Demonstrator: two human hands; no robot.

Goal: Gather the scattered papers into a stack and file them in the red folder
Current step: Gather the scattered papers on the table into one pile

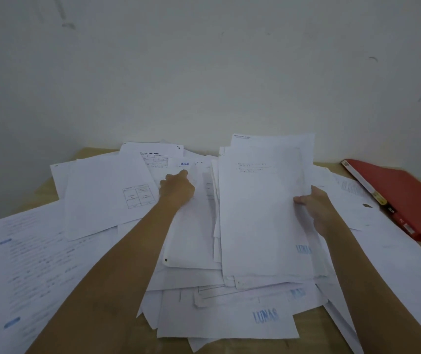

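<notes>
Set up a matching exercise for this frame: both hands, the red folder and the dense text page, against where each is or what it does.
1 left hand
2 right hand
3 red folder
4 dense text page

A lies at the table 's right edge
B grips the raised stack of papers
C lies near left
D touches loose sheets mid-table

Pairs: 1-D, 2-B, 3-A, 4-C

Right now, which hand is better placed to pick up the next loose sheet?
Left. The left hand touches the loose sheets mid-table, while the right hand is occupied, gripping the gathered stack by its right edge.
</notes>
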